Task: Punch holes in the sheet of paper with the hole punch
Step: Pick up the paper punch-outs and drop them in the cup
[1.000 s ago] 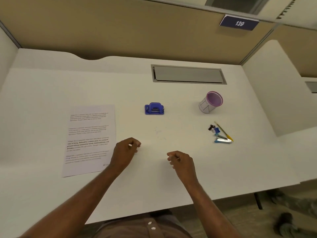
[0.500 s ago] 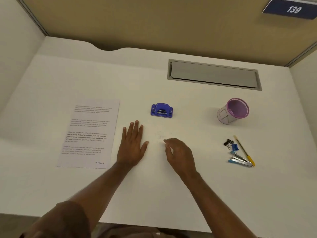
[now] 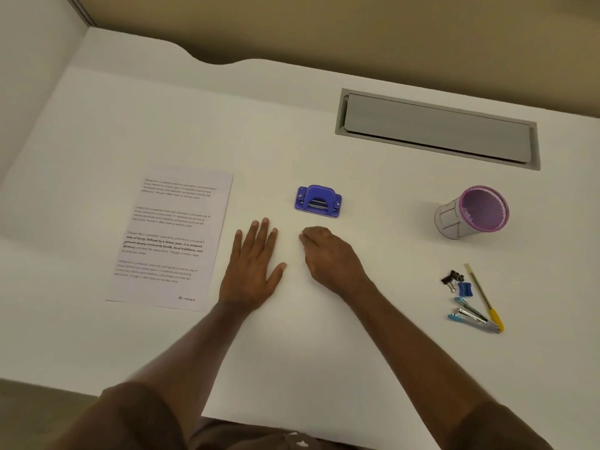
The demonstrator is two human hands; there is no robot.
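Just beyond both hands' fingers [image 3: 264, 227], hole punch [image 3: 318, 202], sheet of paper [image 3: 172, 238] leftward

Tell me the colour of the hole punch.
Blue-violet hole punch, with a metal strip at its mouth; head view shows it.

Soft, even overhead light on the white laminate desk [image 3: 324, 352]; faint shadows beside things on it, no glare; wide-angle bending at its edges, slight blur
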